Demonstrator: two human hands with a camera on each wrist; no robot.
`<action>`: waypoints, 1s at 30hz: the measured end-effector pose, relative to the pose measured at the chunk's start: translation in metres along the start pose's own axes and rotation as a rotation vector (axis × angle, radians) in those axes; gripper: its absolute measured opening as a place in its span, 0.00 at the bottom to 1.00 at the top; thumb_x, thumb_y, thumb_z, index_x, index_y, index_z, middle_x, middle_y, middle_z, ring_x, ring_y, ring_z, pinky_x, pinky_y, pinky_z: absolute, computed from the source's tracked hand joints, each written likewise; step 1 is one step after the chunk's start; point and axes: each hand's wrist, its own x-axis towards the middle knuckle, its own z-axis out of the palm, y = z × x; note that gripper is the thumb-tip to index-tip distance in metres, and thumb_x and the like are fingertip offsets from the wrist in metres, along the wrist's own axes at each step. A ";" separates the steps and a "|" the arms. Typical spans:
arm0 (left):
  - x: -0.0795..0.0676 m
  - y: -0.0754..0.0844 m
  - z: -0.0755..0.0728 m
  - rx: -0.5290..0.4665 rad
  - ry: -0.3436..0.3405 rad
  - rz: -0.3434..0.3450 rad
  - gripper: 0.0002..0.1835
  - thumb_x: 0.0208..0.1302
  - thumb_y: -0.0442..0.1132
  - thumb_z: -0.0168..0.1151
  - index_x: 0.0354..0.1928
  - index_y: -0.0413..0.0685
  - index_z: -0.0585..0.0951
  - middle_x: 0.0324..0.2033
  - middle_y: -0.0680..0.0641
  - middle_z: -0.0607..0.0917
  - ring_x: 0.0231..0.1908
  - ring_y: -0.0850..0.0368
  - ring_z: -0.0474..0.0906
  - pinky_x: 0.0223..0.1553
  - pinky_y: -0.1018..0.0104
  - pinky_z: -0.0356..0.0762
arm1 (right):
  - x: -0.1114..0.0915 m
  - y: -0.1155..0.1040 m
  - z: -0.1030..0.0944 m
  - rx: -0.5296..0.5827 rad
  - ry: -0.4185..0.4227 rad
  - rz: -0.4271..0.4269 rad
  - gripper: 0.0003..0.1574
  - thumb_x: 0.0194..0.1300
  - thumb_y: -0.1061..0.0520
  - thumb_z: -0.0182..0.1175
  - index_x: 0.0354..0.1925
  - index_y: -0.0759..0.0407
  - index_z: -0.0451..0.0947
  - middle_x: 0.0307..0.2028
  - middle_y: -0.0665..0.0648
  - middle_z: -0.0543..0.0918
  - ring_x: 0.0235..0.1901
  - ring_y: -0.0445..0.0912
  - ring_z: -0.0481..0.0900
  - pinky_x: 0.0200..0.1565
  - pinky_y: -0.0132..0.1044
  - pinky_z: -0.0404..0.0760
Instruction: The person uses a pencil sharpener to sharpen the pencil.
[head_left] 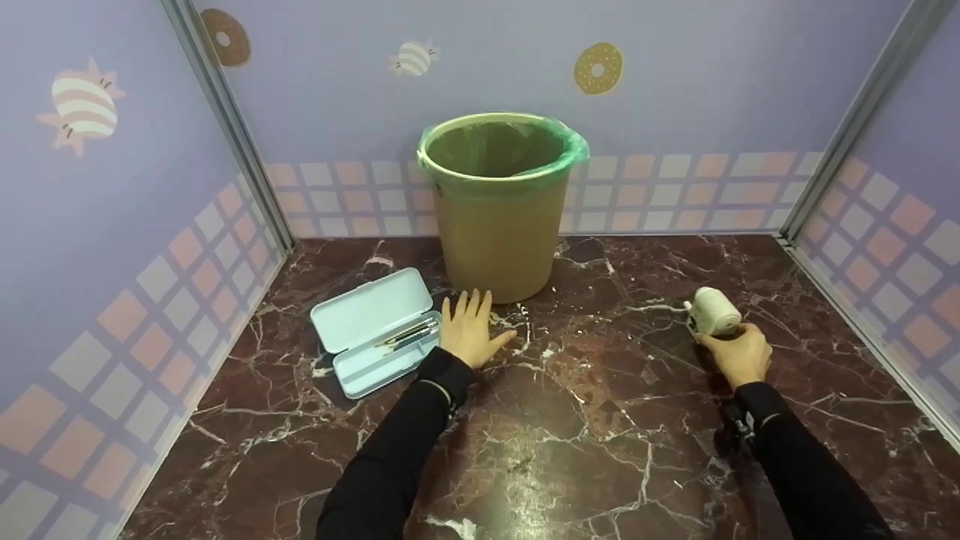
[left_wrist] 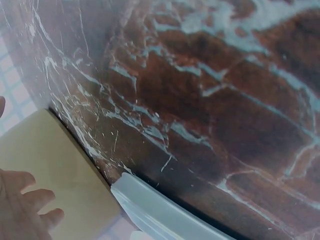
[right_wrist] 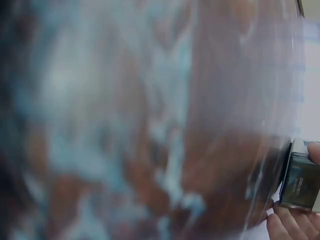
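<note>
My left hand (head_left: 466,337) is spread with straight fingers at the right end of an open light-blue pencil case (head_left: 375,307), overlapping its corner in the head view. Several pencils (head_left: 409,335) lie inside the case's tray. In the left wrist view, curved fingertips (left_wrist: 42,200) show in front of the beige bin, with the case's edge (left_wrist: 160,210) beside them. On the right, my right hand (head_left: 739,352) grips a white pencil sharpener (head_left: 714,311) by its near end. The right wrist view shows its dark see-through drawer (right_wrist: 301,182) between thumb and fingers.
A tall beige trash bin (head_left: 499,232) with a green liner (head_left: 574,146) stands at the back, just beyond my left hand. Purple patterned walls (head_left: 510,45) enclose the marbled brown table (head_left: 570,465) at the back and both sides. Small light crumbs dot the tabletop near the bin.
</note>
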 end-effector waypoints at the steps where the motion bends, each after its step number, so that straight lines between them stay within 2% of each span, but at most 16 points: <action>1: 0.000 -0.001 0.001 0.003 -0.005 -0.004 0.47 0.66 0.68 0.58 0.78 0.47 0.63 0.76 0.39 0.67 0.78 0.40 0.60 0.79 0.39 0.51 | 0.000 0.001 0.000 0.006 0.005 0.013 0.45 0.59 0.47 0.72 0.64 0.74 0.70 0.61 0.78 0.78 0.62 0.73 0.74 0.65 0.64 0.71; 6: 0.003 -0.003 0.002 0.020 -0.037 -0.019 0.48 0.66 0.71 0.56 0.79 0.49 0.61 0.78 0.40 0.65 0.79 0.40 0.58 0.80 0.39 0.50 | 0.001 0.003 0.001 0.016 0.017 0.044 0.48 0.59 0.46 0.72 0.65 0.75 0.68 0.62 0.80 0.76 0.62 0.74 0.74 0.65 0.65 0.72; 12: 0.006 -0.003 0.001 0.010 -0.047 -0.027 0.48 0.66 0.71 0.56 0.79 0.50 0.61 0.78 0.40 0.64 0.79 0.41 0.57 0.80 0.39 0.49 | 0.000 0.002 0.002 0.007 0.035 0.028 0.53 0.57 0.46 0.74 0.66 0.77 0.63 0.60 0.83 0.75 0.61 0.76 0.74 0.64 0.65 0.72; 15: 0.008 -0.005 0.003 0.006 -0.047 -0.030 0.49 0.66 0.71 0.55 0.79 0.50 0.60 0.78 0.40 0.64 0.80 0.41 0.57 0.80 0.39 0.48 | 0.000 0.001 0.002 0.015 0.034 0.022 0.57 0.56 0.46 0.75 0.69 0.74 0.57 0.61 0.83 0.74 0.62 0.76 0.72 0.65 0.64 0.70; 18: 0.009 -0.006 0.004 -0.001 -0.041 -0.034 0.48 0.66 0.70 0.56 0.79 0.51 0.60 0.78 0.40 0.64 0.79 0.40 0.57 0.80 0.38 0.49 | 0.001 -0.003 0.003 -0.025 0.049 -0.001 0.62 0.56 0.41 0.74 0.73 0.69 0.53 0.66 0.80 0.69 0.66 0.75 0.66 0.67 0.66 0.66; 21: 0.011 -0.006 0.003 -0.004 -0.050 -0.044 0.48 0.66 0.70 0.56 0.80 0.51 0.59 0.78 0.41 0.64 0.80 0.40 0.57 0.80 0.38 0.48 | 0.003 -0.014 0.004 -0.077 0.103 -0.088 0.61 0.58 0.38 0.72 0.74 0.66 0.55 0.71 0.76 0.63 0.71 0.73 0.59 0.71 0.67 0.59; 24: 0.012 -0.006 0.001 0.001 -0.055 -0.050 0.48 0.66 0.71 0.56 0.79 0.51 0.60 0.78 0.41 0.64 0.80 0.40 0.57 0.80 0.38 0.47 | 0.004 -0.031 0.006 -0.119 0.150 -0.237 0.54 0.59 0.39 0.71 0.71 0.65 0.61 0.72 0.74 0.62 0.73 0.71 0.56 0.75 0.67 0.51; 27: 0.013 -0.006 -0.002 0.012 -0.058 -0.053 0.48 0.65 0.71 0.56 0.79 0.52 0.60 0.78 0.41 0.64 0.79 0.40 0.57 0.80 0.37 0.47 | 0.005 -0.052 0.009 -0.178 0.117 -0.393 0.50 0.60 0.41 0.70 0.69 0.65 0.65 0.74 0.75 0.60 0.75 0.71 0.54 0.77 0.67 0.46; 30: 0.015 -0.005 -0.004 0.015 -0.058 -0.050 0.48 0.65 0.72 0.56 0.79 0.52 0.60 0.78 0.41 0.65 0.79 0.39 0.58 0.80 0.37 0.48 | 0.001 -0.071 0.015 -0.272 0.023 -0.526 0.49 0.62 0.41 0.68 0.71 0.65 0.65 0.76 0.76 0.57 0.76 0.73 0.51 0.77 0.71 0.44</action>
